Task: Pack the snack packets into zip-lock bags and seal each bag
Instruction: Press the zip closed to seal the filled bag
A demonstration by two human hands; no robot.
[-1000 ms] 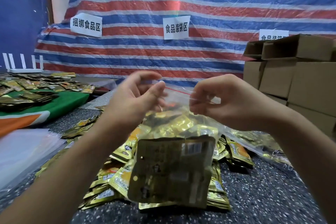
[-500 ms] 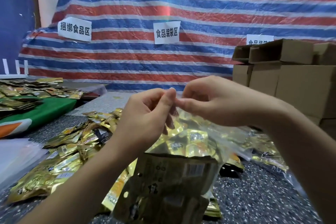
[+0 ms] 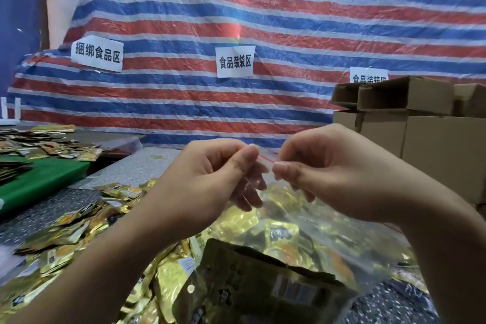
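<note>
— What have your hands got?

— My left hand (image 3: pixel 210 179) and right hand (image 3: pixel 323 173) each pinch the top edge of the zip-lock bag (image 3: pixel 297 221), thumb against curled fingers, knuckles nearly meeting over its thin red seal strip (image 3: pixel 264 158).

— And the bag itself?

— Clear, crinkly film, hanging from my grip above the worktop (image 3: pixel 65 200), bulging with shiny gold foil packets (image 3: pixel 281 234) (one flat, dull olive pouch (image 3: pixel 263 289) sits lowest, barcode showing).

— Around it?

— Loose snack packets (image 3: pixel 65 242) heaped on the speckled grey worktop at my left, more on a green cloth (image 3: pixel 44 179). Brown cardboard boxes (image 3: pixel 420 129) stack at the right, before a wrinkled red, white and blue striped tarp (image 3: pixel 263 21) carrying white paper signs (image 3: pixel 234 61).
</note>
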